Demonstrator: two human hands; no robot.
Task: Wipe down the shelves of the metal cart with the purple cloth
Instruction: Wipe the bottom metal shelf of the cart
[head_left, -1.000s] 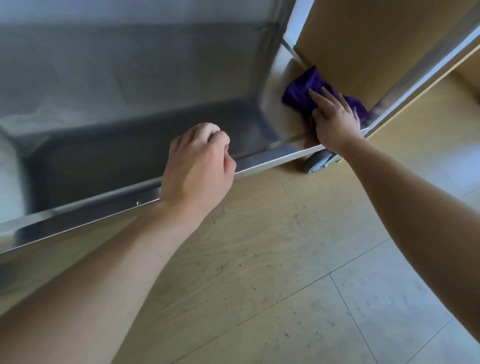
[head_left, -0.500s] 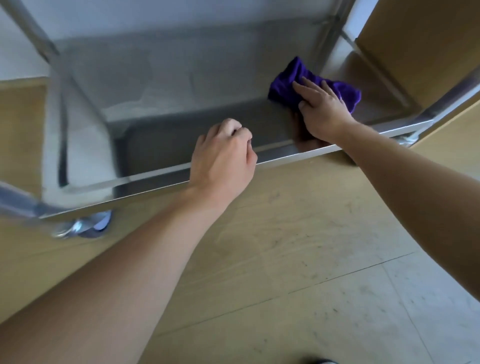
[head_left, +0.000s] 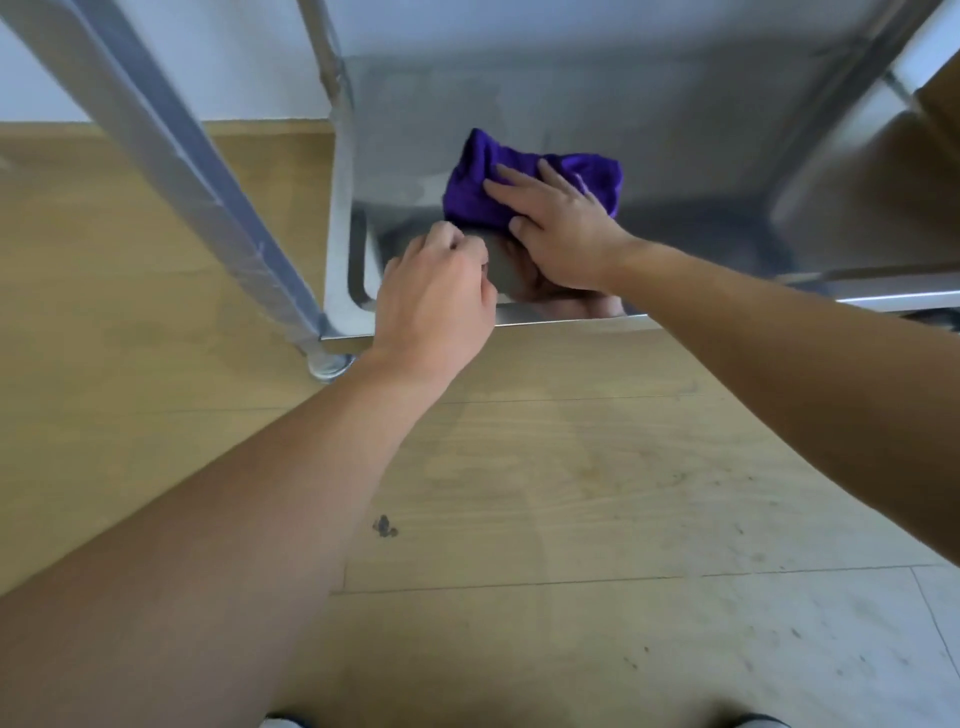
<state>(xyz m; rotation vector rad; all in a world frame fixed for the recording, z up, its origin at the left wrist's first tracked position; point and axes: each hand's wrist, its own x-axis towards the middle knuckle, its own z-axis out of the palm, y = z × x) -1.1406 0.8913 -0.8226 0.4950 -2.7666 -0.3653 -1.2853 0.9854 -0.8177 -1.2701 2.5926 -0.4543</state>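
Observation:
The purple cloth lies bunched on the bottom shelf of the metal cart, left of the shelf's middle. My right hand presses flat on the cloth, fingers spread over it. My left hand is curled over the shelf's front rim near the left corner, fingers closed on the edge. The shiny shelf mirrors both hands.
A slanted metal post of the cart crosses the upper left, and a second upright rises at the shelf's back left corner. A caster sits under the front left corner. Wood-look floor lies below, white wall behind.
My right hand has slid the cloth leftward along the bottom shelf, from its right end to left of the middle. My left hand has kept hold of the front rim, now near the left corner.

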